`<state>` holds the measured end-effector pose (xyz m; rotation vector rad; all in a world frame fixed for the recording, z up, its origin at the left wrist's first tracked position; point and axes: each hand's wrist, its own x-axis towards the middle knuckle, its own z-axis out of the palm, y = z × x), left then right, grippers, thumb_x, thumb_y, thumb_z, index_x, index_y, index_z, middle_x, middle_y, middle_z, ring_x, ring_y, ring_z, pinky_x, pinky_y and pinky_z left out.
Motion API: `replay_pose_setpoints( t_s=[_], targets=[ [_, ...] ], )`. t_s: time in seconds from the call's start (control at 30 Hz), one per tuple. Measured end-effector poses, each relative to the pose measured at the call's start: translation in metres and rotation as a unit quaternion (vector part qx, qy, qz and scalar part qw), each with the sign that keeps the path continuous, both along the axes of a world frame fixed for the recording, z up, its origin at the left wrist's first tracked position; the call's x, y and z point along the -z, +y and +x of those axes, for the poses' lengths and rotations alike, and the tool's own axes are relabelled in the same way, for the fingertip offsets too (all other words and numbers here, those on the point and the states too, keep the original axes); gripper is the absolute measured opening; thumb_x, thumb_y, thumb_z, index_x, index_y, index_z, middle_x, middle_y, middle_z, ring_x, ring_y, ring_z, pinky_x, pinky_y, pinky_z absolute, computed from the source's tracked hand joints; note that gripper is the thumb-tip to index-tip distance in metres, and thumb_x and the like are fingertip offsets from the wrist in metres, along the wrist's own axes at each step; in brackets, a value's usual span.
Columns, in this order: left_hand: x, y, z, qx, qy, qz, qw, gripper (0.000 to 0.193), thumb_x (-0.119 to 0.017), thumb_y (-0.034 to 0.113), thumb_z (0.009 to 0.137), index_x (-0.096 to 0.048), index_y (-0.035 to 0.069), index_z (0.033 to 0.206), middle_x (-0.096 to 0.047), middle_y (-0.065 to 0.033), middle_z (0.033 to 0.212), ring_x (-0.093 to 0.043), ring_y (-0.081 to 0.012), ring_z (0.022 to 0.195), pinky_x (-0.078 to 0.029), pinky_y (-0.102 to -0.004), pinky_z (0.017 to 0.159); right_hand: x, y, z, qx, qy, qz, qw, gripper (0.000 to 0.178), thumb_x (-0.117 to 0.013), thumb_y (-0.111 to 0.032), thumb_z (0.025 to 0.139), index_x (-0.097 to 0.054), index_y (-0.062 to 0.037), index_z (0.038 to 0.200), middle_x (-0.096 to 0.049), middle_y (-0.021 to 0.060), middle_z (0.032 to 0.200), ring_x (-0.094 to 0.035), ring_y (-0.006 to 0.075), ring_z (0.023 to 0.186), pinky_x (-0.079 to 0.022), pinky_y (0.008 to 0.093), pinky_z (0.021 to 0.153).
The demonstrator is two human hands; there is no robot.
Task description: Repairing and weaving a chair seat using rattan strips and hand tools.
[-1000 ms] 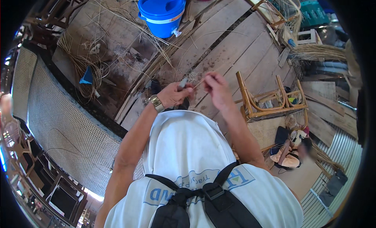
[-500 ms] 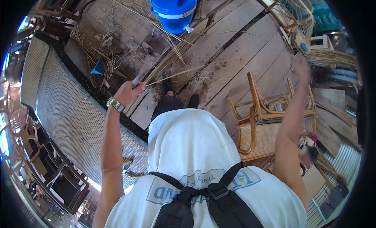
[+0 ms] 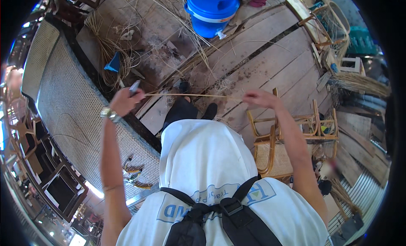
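You stretch one thin, pale rattan strip (image 3: 190, 95) taut above the plank floor (image 3: 262, 64): left hand (image 3: 123, 101) gripping a blade (image 3: 134, 87), right hand (image 3: 260, 98) pinching its other end; one blue bucket (image 3: 211, 11) beyond.

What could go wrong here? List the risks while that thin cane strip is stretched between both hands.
The cane strip is taut between the left hand and right hand; it might snap or slip free. The left hand also grips a small blade-like tool, a possible cut hazard. Loose cane strands on the plank floor could trip the feet.
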<state>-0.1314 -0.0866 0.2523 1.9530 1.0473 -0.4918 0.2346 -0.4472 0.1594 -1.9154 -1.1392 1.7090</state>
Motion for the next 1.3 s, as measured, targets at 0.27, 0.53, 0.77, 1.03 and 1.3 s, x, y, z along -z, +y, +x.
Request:
replay_pose_setpoints(
  t_s=[0.27, 0.53, 0.77, 1.03, 1.3],
  targets=[
    [-0.111, 0.303, -0.155, 0.055, 0.172, 0.157, 0.971, 0.032, -0.073, 0.032, 0.079, -0.068, 0.001, 0.086, -0.058, -0.0024, 0.065, -0.049, -0.0119, 0.05, -0.041, -0.03, 0.047, 0.032, -0.167, 0.074, 0.111, -0.135, -0.159, 0.972, 0.026, -0.063, -0.028, 0.091, -0.066, -0.0038, 0.1, -0.067, 0.0064, 0.086, -0.059, 0.0145, 0.078, -0.047, 0.0307, 0.069],
    [-0.144, 0.516, -0.106, 0.211, 0.075, 0.145, 0.964, 0.04, -0.073, 0.04, 0.079, -0.069, 0.0, 0.084, -0.066, -0.0066, 0.072, -0.06, -0.0154, 0.063, -0.049, -0.0322, 0.058, 0.071, -0.017, -0.02, 0.19, -0.149, -0.063, 0.968, 0.03, -0.062, -0.03, 0.091, -0.065, -0.0007, 0.097, -0.061, 0.0037, 0.073, -0.056, 0.0114, 0.066, -0.046, 0.0301, 0.062],
    [-0.09, 0.4, 0.095, 0.263, -0.234, 0.097, 0.931, 0.043, -0.07, 0.045, 0.082, -0.069, 0.003, 0.086, -0.066, -0.0063, 0.07, -0.061, -0.0159, 0.063, -0.049, -0.0322, 0.06, 0.025, 0.257, -0.119, 0.39, -0.125, 0.094, 0.907, 0.027, -0.062, -0.029, 0.092, -0.065, -0.0021, 0.094, -0.061, 0.0049, 0.07, -0.058, 0.012, 0.063, -0.046, 0.0277, 0.059],
    [0.112, 0.155, 0.133, -0.029, -0.099, -0.222, 0.969, 0.057, -0.068, 0.063, 0.079, -0.068, 0.007, 0.089, -0.065, -0.0018, 0.069, -0.052, -0.0094, 0.05, -0.04, -0.0269, 0.048, 0.046, 0.303, -0.13, 0.48, 0.08, 0.084, 0.87, 0.018, -0.063, -0.019, 0.091, -0.063, -0.0012, 0.088, -0.059, 0.0022, 0.066, -0.053, 0.0082, 0.055, -0.041, 0.0254, 0.051],
    [0.176, 0.112, 0.131, -0.221, -0.175, -0.349, 0.894, 0.031, -0.076, 0.036, 0.082, -0.071, 0.007, 0.093, -0.064, 0.0015, 0.072, -0.048, -0.0057, 0.053, -0.034, -0.0231, 0.047, 0.054, 0.307, -0.136, 0.444, 0.058, 0.04, 0.893, 0.019, -0.063, -0.021, 0.091, -0.063, -0.0025, 0.088, -0.06, 0.0018, 0.067, -0.055, 0.0082, 0.057, -0.043, 0.0259, 0.052]
  ],
)
